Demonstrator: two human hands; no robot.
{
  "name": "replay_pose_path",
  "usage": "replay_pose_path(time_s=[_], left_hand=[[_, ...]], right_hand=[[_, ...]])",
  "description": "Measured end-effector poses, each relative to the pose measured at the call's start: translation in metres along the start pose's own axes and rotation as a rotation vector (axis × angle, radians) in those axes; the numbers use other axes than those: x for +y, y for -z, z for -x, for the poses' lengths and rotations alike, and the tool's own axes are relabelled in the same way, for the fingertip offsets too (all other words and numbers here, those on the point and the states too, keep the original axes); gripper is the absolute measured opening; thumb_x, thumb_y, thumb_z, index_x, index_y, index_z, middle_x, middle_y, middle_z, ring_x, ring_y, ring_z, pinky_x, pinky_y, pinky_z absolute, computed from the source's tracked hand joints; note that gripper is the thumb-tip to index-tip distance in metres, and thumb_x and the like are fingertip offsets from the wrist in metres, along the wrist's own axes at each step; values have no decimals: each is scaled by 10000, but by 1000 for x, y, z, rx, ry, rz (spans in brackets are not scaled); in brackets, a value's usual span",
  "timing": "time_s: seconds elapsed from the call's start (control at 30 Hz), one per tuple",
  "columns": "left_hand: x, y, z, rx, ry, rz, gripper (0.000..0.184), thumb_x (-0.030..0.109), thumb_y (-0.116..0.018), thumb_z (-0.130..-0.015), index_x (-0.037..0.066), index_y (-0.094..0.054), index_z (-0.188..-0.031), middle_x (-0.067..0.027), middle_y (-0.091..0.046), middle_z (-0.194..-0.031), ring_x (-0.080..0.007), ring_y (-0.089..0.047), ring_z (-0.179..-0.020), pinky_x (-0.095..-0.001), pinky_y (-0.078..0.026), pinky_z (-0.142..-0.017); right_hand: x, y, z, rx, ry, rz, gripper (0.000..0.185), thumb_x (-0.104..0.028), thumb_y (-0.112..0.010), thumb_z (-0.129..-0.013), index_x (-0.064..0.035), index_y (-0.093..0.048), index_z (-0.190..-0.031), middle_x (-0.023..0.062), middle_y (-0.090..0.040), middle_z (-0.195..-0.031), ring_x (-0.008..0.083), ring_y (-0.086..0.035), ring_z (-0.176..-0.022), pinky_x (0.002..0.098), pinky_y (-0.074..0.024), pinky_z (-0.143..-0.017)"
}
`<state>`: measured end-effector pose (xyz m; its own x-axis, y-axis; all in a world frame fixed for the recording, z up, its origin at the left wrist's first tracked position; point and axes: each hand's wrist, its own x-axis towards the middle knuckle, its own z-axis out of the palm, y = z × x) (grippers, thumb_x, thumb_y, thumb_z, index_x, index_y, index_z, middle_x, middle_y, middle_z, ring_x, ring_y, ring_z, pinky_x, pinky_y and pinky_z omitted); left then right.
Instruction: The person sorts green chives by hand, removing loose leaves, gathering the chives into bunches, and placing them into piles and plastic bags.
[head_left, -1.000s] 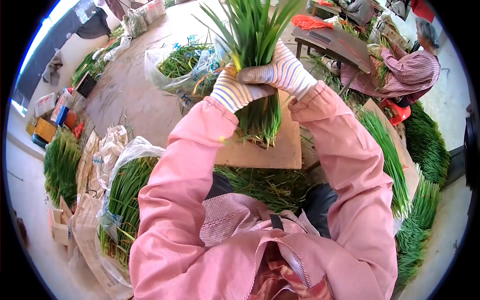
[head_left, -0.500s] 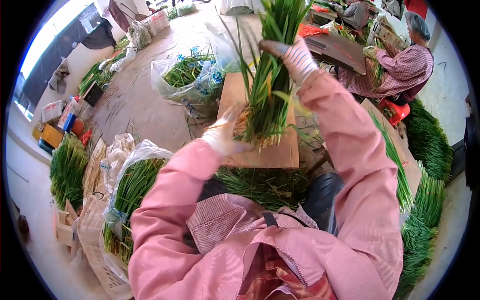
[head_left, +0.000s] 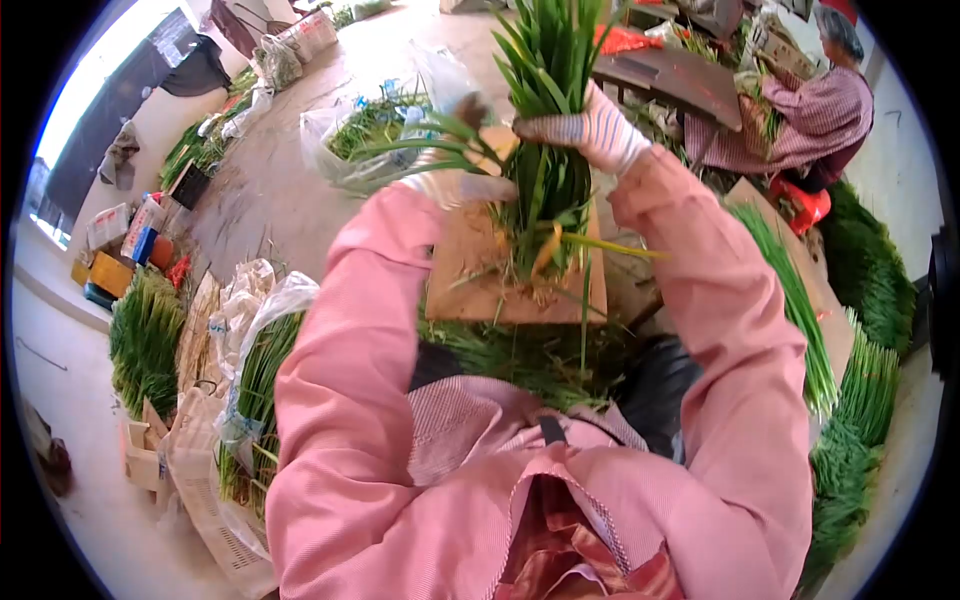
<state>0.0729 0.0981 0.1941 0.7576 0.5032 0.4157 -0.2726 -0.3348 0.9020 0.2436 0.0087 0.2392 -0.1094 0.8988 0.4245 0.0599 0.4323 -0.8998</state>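
A thick bunch of garlic chives (head_left: 545, 190) stands upright over a wooden board (head_left: 460, 270), its pale root ends down near the surface. My right hand (head_left: 597, 135), in a striped glove, is wrapped around the bunch at its upper part. On the other side, my left hand (head_left: 450, 180), also gloved, is closed on some leaves that stick out to the left, against the bunch; its fingers are partly hidden and a little blurred. A yellowed leaf (head_left: 610, 245) juts out to the right, low on the bunch.
Behind the board sits a clear plastic bag (head_left: 325, 150) of greens. Cut leaves litter the floor below. More chives lie in a bag (head_left: 265, 370) at left and in heaps (head_left: 850, 420) at right. A co-worker (head_left: 820, 110) sits at the back right beside a dark table (head_left: 680, 85).
My left hand has moved up from the root ends to the leaves, which now bend out leftward. My right hand keeps hold of the bunch, slightly lower in view.
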Motion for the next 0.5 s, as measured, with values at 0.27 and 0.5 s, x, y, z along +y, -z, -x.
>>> replay_pose_path(time_s=[0.27,0.5], left_hand=[[2,-70,-20,24,61,495,900,166,-849,-430,74,-392,-1200,-40,-519,-1126,-137,-493,-1015,-299,-426,-873],[-17,-62,-18,180,41,224,843,173,-825,-462,62,-405,-1185,-50,-524,-1115,-146,-500,-1001,-300,-431,-862]], right_hand=[[-8,-3,10,67,226,355,482,-71,-663,-736,-39,-435,-1159,38,-547,-1032,127,-510,-917,270,-434,-794],[-12,-9,4,26,347,885,714,-286,-696,-653,10,-356,-1206,228,-522,-1024,344,-505,-995,384,-417,-820]])
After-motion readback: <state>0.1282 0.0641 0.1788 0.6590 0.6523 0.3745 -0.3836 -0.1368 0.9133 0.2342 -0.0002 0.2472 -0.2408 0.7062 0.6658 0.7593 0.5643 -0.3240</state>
